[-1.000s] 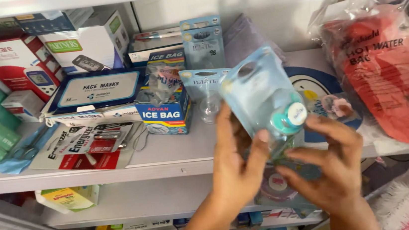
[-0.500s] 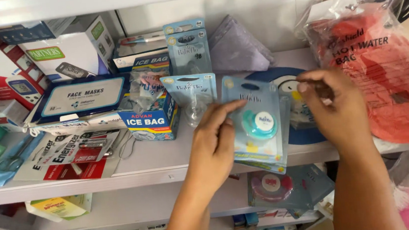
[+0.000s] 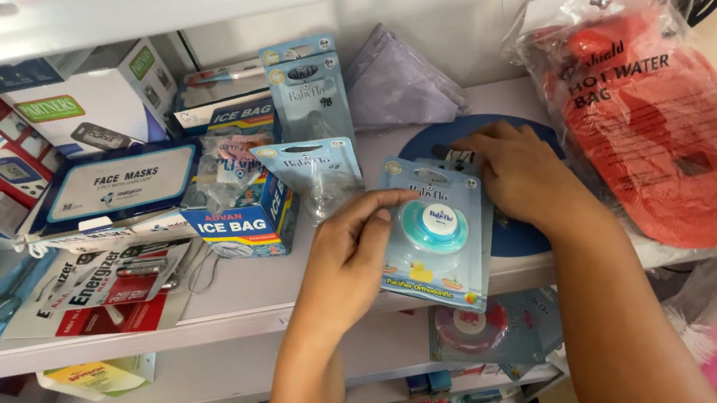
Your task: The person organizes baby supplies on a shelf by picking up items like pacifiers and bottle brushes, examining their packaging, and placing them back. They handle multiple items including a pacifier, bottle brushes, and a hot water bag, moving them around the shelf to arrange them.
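A light-blue blister pack with a teal pacifier (image 3: 434, 229) lies flat on the white shelf (image 3: 245, 296), its lower end over the front edge. My left hand (image 3: 354, 250) rests on its left side, thumb and fingers pinching the edge. My right hand (image 3: 520, 173) lies palm down behind the pack's top right corner, on a dark-blue round pack (image 3: 511, 235), fingertips touching the pack's top. Whether it grips anything is hidden.
A blue ice bag box (image 3: 237, 217) and a clear nipple pack (image 3: 314, 175) sit left of my hands. A red hot water bag (image 3: 658, 129) in plastic leans at right. Face mask box (image 3: 116, 181), battery cards (image 3: 112, 278), pink pacifier pack (image 3: 476, 326) below.
The pacifier pack went from held up in both hands to lying flat on the shelf. My right hand let go, reached back right, then settled behind the pack.
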